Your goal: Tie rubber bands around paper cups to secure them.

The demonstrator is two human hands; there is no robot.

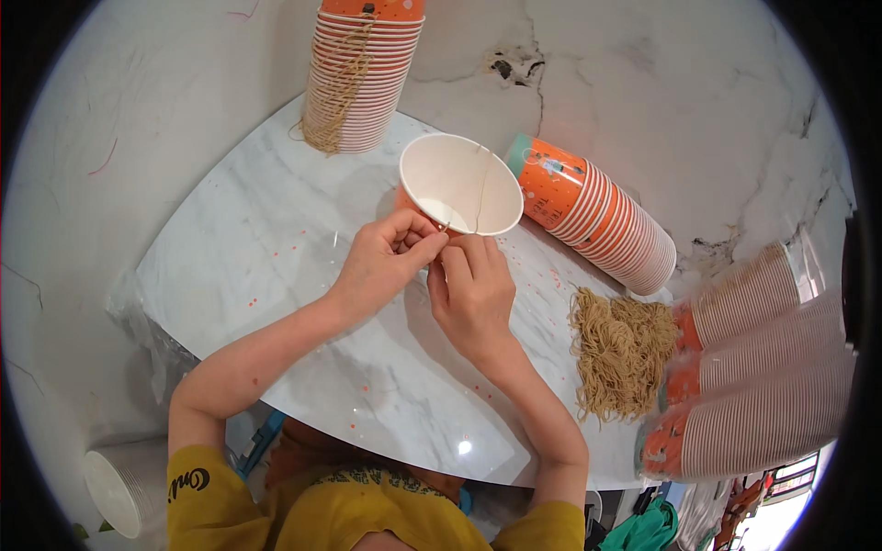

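Note:
A large paper cup (427,174), white inside and orange outside, tilts on the marbled table with its mouth toward me. My left hand (388,264) and my right hand (472,289) meet at its near rim, fingertips pinched close together. Between them shows a short end of tan cord (444,227). More of the cord (481,188) runs across the cup's mouth to the far rim. Both hands are closed on the cord at the rim; the fingers partly hide it.
At the back stands a tall stack of cups (363,83) with cords draped down it. Another cup stack (597,211) lies on its side. A pile of tan cords (625,358) sits right, beside plastic-wrapped cup stacks (763,413). Small orange bits (254,301) dot the table.

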